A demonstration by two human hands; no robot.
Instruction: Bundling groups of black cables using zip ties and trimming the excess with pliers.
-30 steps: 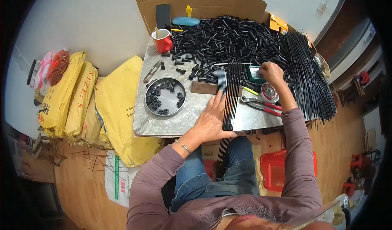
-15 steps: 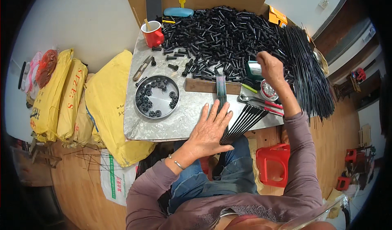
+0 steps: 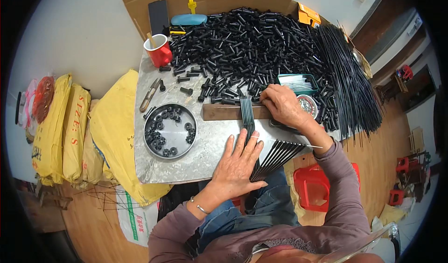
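Observation:
My left hand (image 3: 237, 168) lies flat with fingers spread over a bundle of thin black rods (image 3: 282, 152). Their narrow upper ends (image 3: 247, 109) cross a brown wooden bar (image 3: 221, 112), and the other ends fan out to the right. Over the bar's right end, my right hand (image 3: 285, 105) is curled with its fingertips pressed together; what they hold, if anything, is hidden. Beside it stand a green box of thin white sticks (image 3: 298, 82) and a round tin of small shiny pieces (image 3: 308, 105). A thin white stick (image 3: 315, 146) shows by my right forearm.
A heap of black plastic parts (image 3: 247, 48) covers the table's back. A round metal tray (image 3: 169, 153) holds small black pieces. Left are a red mug (image 3: 160, 53) and thread snips (image 3: 150, 96). Long black rods (image 3: 347, 81) pile at right. A red stool (image 3: 315, 193) stands below.
My right hand has come down and left, from raised beside the green box to the wooden bar. My left hand stays spread on the rods. The view has shifted slightly.

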